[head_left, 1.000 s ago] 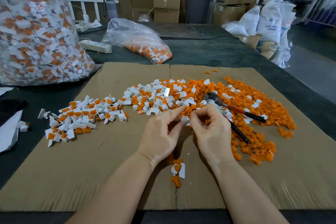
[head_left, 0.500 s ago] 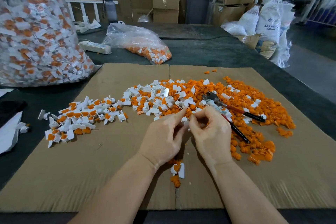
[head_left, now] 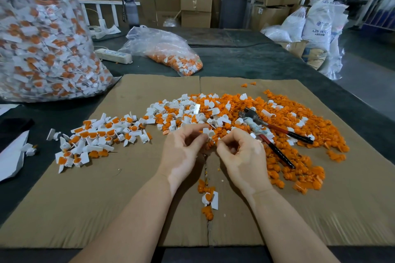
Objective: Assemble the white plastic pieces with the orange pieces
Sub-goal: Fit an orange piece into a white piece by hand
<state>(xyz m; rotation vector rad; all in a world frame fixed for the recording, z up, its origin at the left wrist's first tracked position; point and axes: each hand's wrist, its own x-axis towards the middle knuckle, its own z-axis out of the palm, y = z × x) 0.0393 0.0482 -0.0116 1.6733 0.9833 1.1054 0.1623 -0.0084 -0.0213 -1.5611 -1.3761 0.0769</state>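
A white piece (head_left: pixel 209 133) is pinched in the left hand (head_left: pixel 183 151) over the cardboard (head_left: pixel 106 198); the right hand (head_left: pixel 241 151) is curled beside it, its hold hidden. Orange pieces (head_left: pixel 299 134) are heaped just beyond. Far right, "ABS RESIN" is printed on 1 sack (head_left: pixel 318 25).

pieces (head_left: pixel 215 113): smooth plastic | sheet (head_left: pixel 128 198): matt cardboard | bag (head_left: pixel 42 38): glossy clear film

Big bag (head_left: pixel 42 34) cut off left
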